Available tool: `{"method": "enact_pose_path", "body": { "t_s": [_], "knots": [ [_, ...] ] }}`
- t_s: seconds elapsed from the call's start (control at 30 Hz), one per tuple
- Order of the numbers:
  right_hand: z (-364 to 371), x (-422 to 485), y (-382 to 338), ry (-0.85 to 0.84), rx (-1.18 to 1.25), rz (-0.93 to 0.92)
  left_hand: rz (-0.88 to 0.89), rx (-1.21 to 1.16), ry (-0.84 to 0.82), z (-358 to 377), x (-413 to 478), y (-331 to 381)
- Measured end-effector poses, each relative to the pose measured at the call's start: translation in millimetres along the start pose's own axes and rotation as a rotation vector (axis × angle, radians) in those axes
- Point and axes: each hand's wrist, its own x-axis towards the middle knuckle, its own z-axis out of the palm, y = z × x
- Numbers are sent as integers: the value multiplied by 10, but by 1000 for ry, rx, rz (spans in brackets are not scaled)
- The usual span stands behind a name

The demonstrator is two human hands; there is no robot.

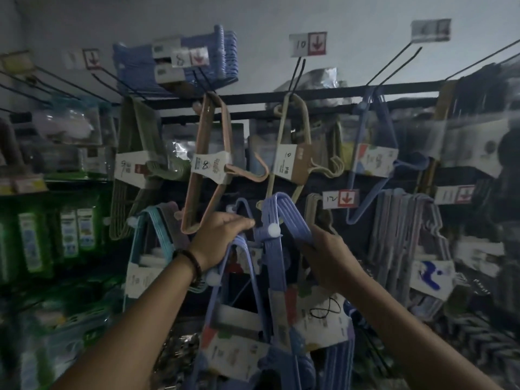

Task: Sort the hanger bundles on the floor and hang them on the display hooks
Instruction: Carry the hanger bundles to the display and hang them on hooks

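Observation:
Both my hands are raised in front of a display wall of hooks. My left hand (pixel 222 237) grips the top of a blue hanger bundle (pixel 242 299) with a white paper label. My right hand (pixel 327 257) holds the sloping shoulder of a second blue hanger bundle (pixel 284 220), whose top loop sits just below the beige bundle. Above hang a pink hanger bundle (pixel 208 164) labelled 8 and a beige hanger bundle (pixel 292 161) labelled 10. Whether the blue bundles rest on a hook is hidden.
Long black display hooks (pixel 394 63) with numbered arrow tags jut out along the top. A green bundle (pixel 135 164) and teal bundle (pixel 149 243) hang at left, a lavender bundle (pixel 405 243) at right. Blue baskets (pixel 180 60) sit on the upper rail. Packaged goods fill the left shelves.

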Motion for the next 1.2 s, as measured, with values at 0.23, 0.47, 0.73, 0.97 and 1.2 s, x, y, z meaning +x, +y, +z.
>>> {"method": "enact_pose_path", "body": {
  "t_s": [0.23, 0.47, 0.73, 0.97, 1.2],
  "knots": [
    [-24, 149, -40, -48, 35, -102, 29, 131, -60, -126, 36, 112],
    [-622, 284, -51, 58, 5, -73, 141, 199, -145, 24, 306, 581],
    [-1584, -43, 120, 234, -211, 18, 208, -25, -408, 784, 625, 1085],
    [-2525, 143, 443, 292, -367, -5, 451, 18, -382, 1404, 953, 1577],
    [-3207, 795, 911, 281, -510, -83, 357, 199, -294, 1959, 1573, 2067]
  ]
}}
